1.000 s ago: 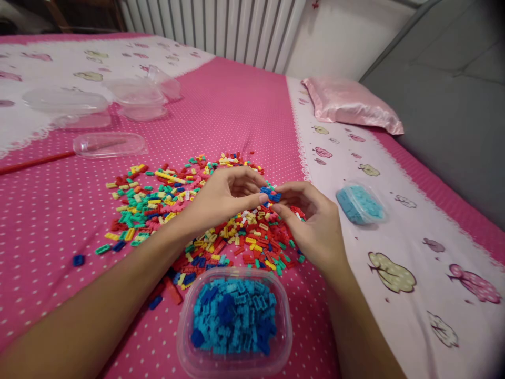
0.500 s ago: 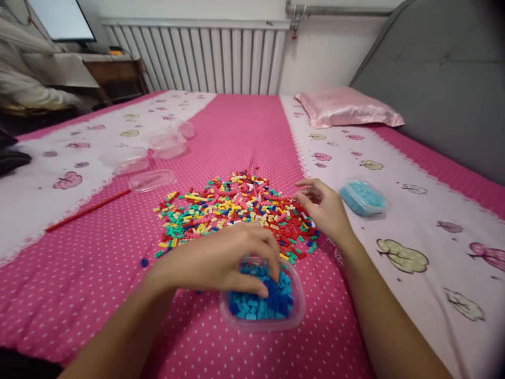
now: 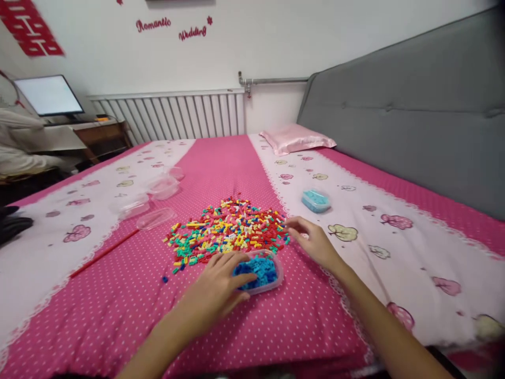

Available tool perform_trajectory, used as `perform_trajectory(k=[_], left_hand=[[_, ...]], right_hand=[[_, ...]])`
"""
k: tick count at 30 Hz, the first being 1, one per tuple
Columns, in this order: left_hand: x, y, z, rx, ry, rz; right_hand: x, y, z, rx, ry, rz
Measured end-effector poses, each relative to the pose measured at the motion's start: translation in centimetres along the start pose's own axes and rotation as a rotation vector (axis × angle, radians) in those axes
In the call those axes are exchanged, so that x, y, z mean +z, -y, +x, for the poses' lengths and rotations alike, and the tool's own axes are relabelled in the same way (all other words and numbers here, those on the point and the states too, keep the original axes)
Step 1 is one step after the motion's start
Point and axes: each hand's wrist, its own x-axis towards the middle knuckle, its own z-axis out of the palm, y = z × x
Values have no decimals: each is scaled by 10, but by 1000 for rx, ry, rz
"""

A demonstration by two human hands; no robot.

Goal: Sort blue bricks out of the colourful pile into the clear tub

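Observation:
A clear plastic box (image 3: 280, 275) of light and dark blue toy bricks (image 3: 260, 268) rests on the pink dotted bedspread, close to me. My left hand (image 3: 224, 279) is wrapped around its left end. One finger reaches over the bricks, while another digit lies outside the near wall. A large heap of mixed small toy bricks (image 3: 232, 226) spreads just beyond the box. At the heap's right edge my right hand (image 3: 310, 239) hovers with curved fingers and thumb apart, and nothing shows between them.
A second box of light blue bricks (image 3: 316, 200) stands to the right. Clear plastic containers (image 3: 162, 186), a clear lid (image 3: 155, 218) and a red stick (image 3: 104, 253) lie left. A pillow (image 3: 298, 138) is farther back. A person's pale sleeve (image 3: 23, 142) shows at the far left.
The view has tilted up and turned right. My left hand has shifted from above the blue bricks to the box's left end, and the box now sits angled. My right hand stays beside the heap.

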Motion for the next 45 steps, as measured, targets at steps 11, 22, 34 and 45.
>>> perform_trajectory(k=[11,22,34,45], left_hand=[[58,9,-11,-159,-299,-298],[53,18,-31,-147,-208,-428],[4,83,52,-208,-446,-577],[50,94,142,22,-284,-502]], right_hand=[[-1,-18,-30,92,-82,-242],[34,-45,4,146,47,-365],[19,-42,11,151,112,-334],[4,-46,15,93,309,-378]])
